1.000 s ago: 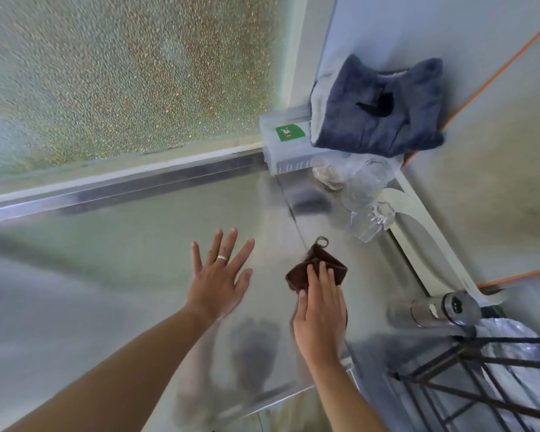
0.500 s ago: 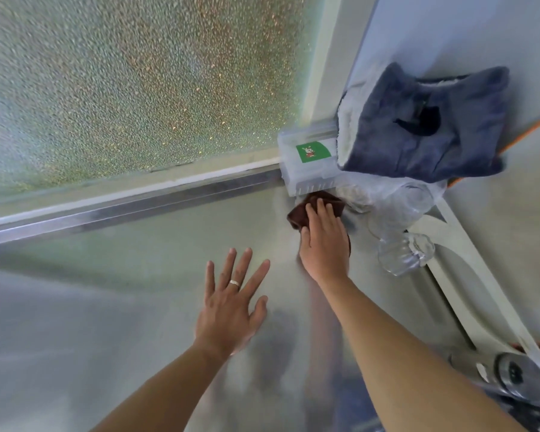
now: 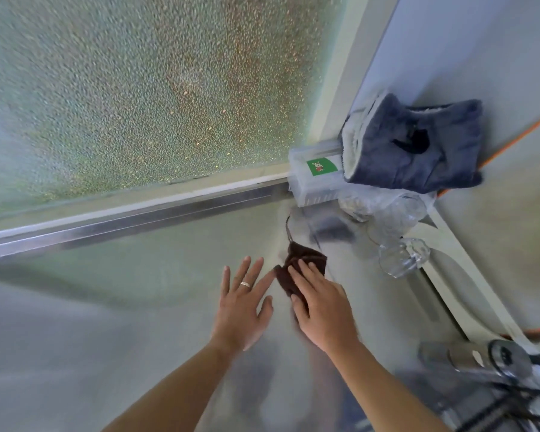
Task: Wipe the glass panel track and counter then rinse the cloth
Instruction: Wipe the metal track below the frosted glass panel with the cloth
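**Cloth flat on the counter, track lying beyond it**

Steel counter point(image 3: 113, 307) fills the near field, dull and reflective, with both forearms reaching in from six o'clock. At centre the left hand point(image 3: 242, 302) is spread with straight fingers, a ring on one, holding nothing; whether the palm touches the metal I cannot tell. Just beside it, at its three o'clock, the right hand point(image 3: 320, 310) presses flat on the brown cloth point(image 3: 303, 265), fingers straight, not curled round it. That hand is plainly the one working.

The cloth is small, dark and bunched, its far edge poking out past the fingertips toward twelve o'clock, a thin loop trailing beyond.

Farther off, the glass panel track point(image 3: 156, 213) runs long from nine o'clock toward two o'clock, under the pebbled glass panel point(image 3: 138, 88). From the cloth it lies at about eleven o'clock, so reaching it likely means a push away and leftward.

A clear plastic box point(image 3: 317, 182) and grey towel point(image 3: 412, 151) sit at two o'clock.
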